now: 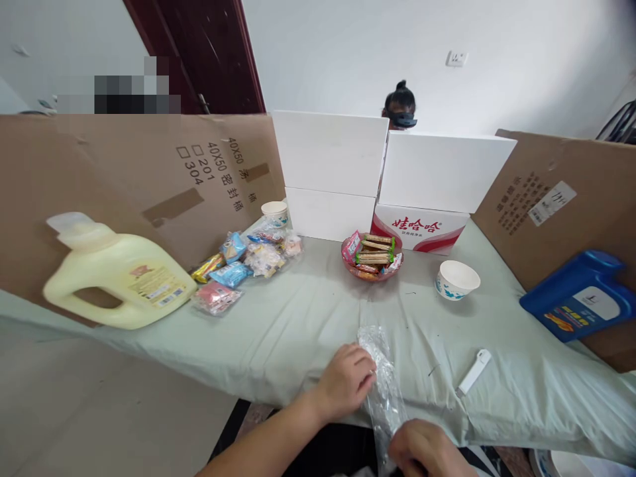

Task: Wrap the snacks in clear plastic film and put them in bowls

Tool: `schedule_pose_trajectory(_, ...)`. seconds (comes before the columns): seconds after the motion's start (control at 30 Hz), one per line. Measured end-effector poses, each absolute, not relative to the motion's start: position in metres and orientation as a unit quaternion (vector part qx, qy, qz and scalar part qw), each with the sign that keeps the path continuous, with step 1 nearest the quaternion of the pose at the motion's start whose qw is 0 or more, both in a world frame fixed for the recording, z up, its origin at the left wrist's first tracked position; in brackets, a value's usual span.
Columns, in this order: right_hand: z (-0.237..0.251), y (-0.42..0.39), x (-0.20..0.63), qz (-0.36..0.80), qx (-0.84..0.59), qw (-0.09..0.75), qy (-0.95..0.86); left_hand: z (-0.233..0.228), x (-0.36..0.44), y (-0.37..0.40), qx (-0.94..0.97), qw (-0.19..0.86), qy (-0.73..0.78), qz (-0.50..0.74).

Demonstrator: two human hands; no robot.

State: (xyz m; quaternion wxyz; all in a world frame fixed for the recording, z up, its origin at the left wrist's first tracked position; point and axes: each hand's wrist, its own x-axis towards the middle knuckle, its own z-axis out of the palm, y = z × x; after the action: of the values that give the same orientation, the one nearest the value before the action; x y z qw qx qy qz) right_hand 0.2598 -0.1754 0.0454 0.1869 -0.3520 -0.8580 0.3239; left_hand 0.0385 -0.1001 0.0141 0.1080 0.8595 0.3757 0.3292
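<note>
Two hands: both of mine are on the clear plastic bag (pixel 382 384) at the near edge of the table (pixel 298 318).
Left hand (pixel 345 381): fingers curled and pressed together, pinching the bag's left edge about halfway along its length.
Right hand (pixel 427 450): closed over the bag's near end, low in view; I cannot tell just how the fingers sit.
Bag: crinkled, lying lengthways from near to far on the pale green cloth, its far end free.
Doing it well, I judge: keep the film taut between both grips and work the layers apart with my thumbs, not yank.
Far centre: red bowl of snacks (pixel 371 257).
Far left: loose snack packets (pixel 243 265), yellow jug (pixel 114 278).
Right: paper cup (pixel 457 279), white clip (pixel 474 372), blue jug (pixel 579 295).
</note>
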Motion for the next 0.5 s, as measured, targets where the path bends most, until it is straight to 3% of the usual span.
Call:
schedule_pose_trajectory(0.1, 0.043, -0.143, 0.243, 0.355, -0.421, 0.227, -0.803, 0.0, 0.044, -0.119, 0.865, 0.142, 0.355, 0.324)
schedule_pose_trajectory(0.2, 0.027, -0.101, 0.225, 0.267, -0.494, 0.263, -0.785, -0.012, 0.042, -0.122, 0.85, 0.148, 0.362, 0.353)
schedule_pose_trajectory(0.3, 0.009, -0.067, 0.211, 0.179, -0.556, 0.247, -0.773, -0.018, 0.039, -0.119, 0.828, 0.169, 0.364, 0.391)
schedule_pose_trajectory(0.5, -0.007, -0.055, 0.202, 0.117, -0.6, 0.212, -0.762, -0.019, 0.038, -0.119, 0.839, 0.15, 0.347, 0.391)
